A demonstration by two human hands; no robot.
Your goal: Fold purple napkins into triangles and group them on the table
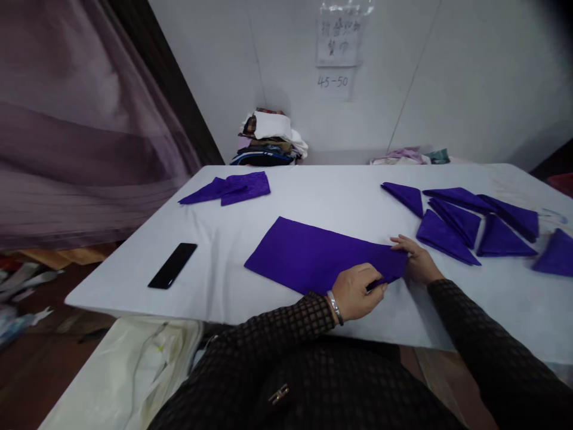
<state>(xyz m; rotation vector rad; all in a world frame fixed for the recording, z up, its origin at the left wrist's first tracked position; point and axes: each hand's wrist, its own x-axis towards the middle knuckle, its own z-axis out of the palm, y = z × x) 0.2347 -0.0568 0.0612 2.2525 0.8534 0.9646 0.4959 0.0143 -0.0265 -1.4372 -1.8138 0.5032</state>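
Observation:
A purple cloth napkin (308, 251) lies folded into a long band on the white table (250, 233). Near its right end, the thumb and fingers of my left hand (360, 291) pinch the front edge. My right hand (415, 260) grips the right end, with some fingers on top and the thumb side partly hidden. To the right lie several purple napkins folded into triangles, among them a near one (445, 236). Farther back on the left are more purple napkins, one pointed (203, 191) and one squarer (248, 186).
A black phone (172, 266) lies on the table's left part. Behind the table are a stack of folded clothes (268, 140) and more cloth (405, 156). Paper signs (338, 39) hang on the wall. A plastic-covered container (129, 370) stands at the lower left, below the table edge.

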